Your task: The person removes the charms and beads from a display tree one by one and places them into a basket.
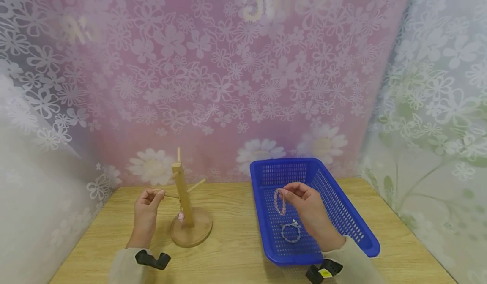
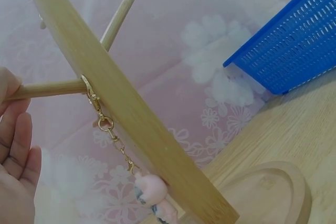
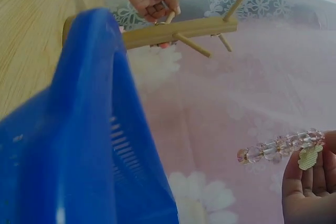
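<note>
Watching from afar, I see the right hand (image 1: 310, 210) pinching a pink bead bracelet (image 3: 272, 151) between thumb and fingertips over the blue basket (image 1: 293, 259), while the left hand (image 1: 146, 212) has its thumb and fingers clamped on the end of a peg (image 2: 52, 89) of the wooden stand (image 1: 185, 199). What worries me is the right-hand grip: only a small part of the loop is caught, so smooth beads could roll free and drop beside the other bracelet (image 1: 291, 241). On the left, I judge that a hard tug could tip or turn the stand, since its round base seems merely to rest on the table (image 1: 232, 233); a jolt might also swing the keychain (image 2: 153, 190), hung at the peg's inner end, against the post (image 2: 125, 100). The bracelet hangs from the fingertips, its oval's long axis near upright in the head view; the right wrist view shows it almost edge-on. The held peg points leftward.
</note>
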